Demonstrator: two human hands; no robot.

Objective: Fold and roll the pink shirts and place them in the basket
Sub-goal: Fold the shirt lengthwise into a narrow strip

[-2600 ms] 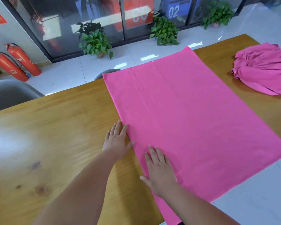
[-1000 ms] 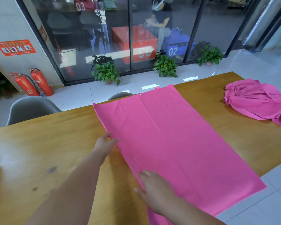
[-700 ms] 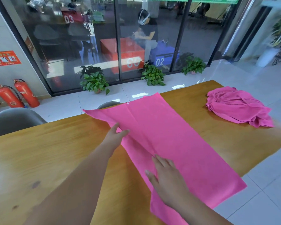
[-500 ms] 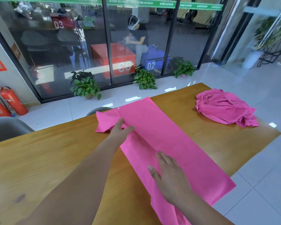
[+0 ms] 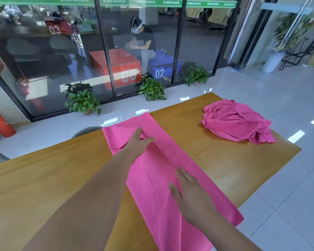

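A pink shirt [image 5: 172, 180] lies lengthwise on the wooden table [image 5: 43, 178], its left side folded over toward the middle into a long strip. My left hand [image 5: 138, 142] rests flat on the far part of the folded flap, fingers straight and thumb at the flap's edge. Nearer to me, my right hand [image 5: 188, 192] presses flat on the strip, fingertips at the same edge. A second pink shirt [image 5: 236, 122] lies crumpled at the table's far right corner. No basket is in view.
The shirt's near end hangs over the table's front edge [image 5: 252, 198]. A grey chair back [image 5: 85, 131] stands behind the table. Potted plants [image 5: 82, 100] line a glass wall, fire extinguishers [image 5: 0, 122] stand at the left, and a person sits behind the glass.
My left hand lifted the shirt's left edge and carried it over to the middle, narrowing the shirt into a strip. My right hand stayed pressed on the near part. The view tilted upward.
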